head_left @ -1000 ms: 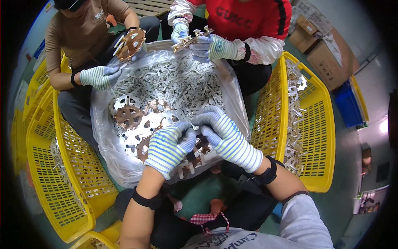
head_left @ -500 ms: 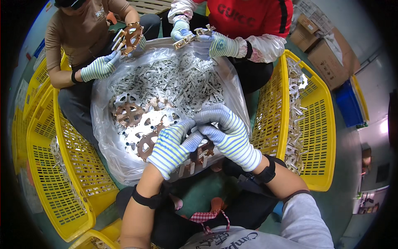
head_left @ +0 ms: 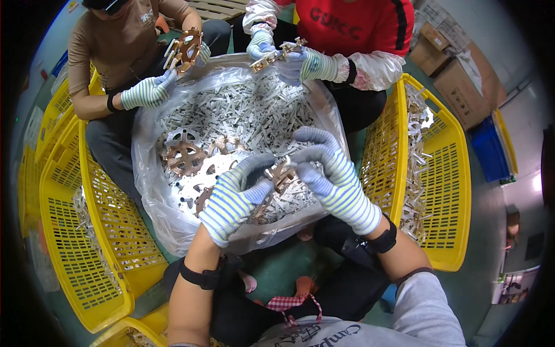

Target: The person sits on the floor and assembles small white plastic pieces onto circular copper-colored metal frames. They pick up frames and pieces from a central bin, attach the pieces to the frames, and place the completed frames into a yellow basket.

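My left hand (head_left: 236, 195), in a blue-and-yellow striped knit glove, is closed on a copper-coloured metal bracket plate (head_left: 282, 178), held over a plastic-lined bin. Much of that plate is hidden behind the glove. At the plate's far right edge, the thumb and forefinger of my right hand (head_left: 335, 179) come together beside a small pale metal bit; what they pinch is too small to make out. Below and left of my hands lie round cut-out plates, one copper-coloured (head_left: 185, 157) and others silver. Behind them spreads a heap of short grey metal strips (head_left: 231, 107).
A clear plastic liner (head_left: 151, 191) edges the bin. Yellow slatted baskets (head_left: 386, 156) with metal pieces stand right, and more yellow baskets (head_left: 118, 220) left. Across the bin, two gloved co-workers hold metal plates (head_left: 186, 51). Cardboard boxes (head_left: 462, 92) and a blue crate (head_left: 488, 150) stand far right.
My hands have moved apart; the right one has shifted rightward and its fingers have spread. The copper-coloured plate between them now shows more. The whole view has shifted slightly.
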Demonstrator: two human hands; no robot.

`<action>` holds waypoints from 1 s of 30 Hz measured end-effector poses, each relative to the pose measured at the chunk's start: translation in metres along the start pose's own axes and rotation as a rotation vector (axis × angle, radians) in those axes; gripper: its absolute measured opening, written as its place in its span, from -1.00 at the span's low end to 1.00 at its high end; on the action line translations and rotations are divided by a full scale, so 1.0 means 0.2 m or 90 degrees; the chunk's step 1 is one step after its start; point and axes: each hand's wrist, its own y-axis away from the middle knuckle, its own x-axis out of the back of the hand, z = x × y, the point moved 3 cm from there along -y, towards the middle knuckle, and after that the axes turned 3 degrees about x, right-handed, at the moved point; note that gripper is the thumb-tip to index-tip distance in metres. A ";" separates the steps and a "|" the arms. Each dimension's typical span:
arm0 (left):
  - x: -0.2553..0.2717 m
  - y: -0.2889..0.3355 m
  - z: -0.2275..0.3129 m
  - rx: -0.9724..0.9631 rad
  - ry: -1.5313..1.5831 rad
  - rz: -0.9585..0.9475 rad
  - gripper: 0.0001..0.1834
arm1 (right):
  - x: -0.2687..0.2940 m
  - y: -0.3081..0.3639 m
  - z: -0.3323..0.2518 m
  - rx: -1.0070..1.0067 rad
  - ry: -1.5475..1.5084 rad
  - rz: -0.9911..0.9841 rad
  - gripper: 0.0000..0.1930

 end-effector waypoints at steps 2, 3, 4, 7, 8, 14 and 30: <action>0.00 0.00 -0.01 0.043 0.019 0.017 -0.55 | -0.03 0.01 -0.04 -0.067 -0.056 -0.034 -0.74; 0.00 0.00 -0.01 0.031 0.056 0.020 -0.57 | -0.03 0.01 -0.03 -0.064 -0.023 -0.037 -0.73; -0.01 0.00 -0.01 0.018 0.094 0.022 -0.58 | -0.04 0.02 -0.02 -0.062 0.011 -0.041 -0.73; -0.02 0.02 0.00 -0.019 0.094 0.023 -0.60 | -0.06 0.01 0.00 -0.076 0.071 -0.034 -0.74; -0.02 0.02 0.00 -0.031 0.075 0.022 -0.61 | -0.06 0.02 0.01 -0.073 0.084 -0.030 -0.75; -0.04 0.02 0.01 -0.065 0.068 0.049 -0.61 | -0.08 0.03 0.01 -0.022 0.057 -0.028 -0.77; -0.07 0.04 0.05 -0.234 -0.261 0.161 -0.59 | -0.13 0.03 0.02 0.057 0.217 -0.090 -0.78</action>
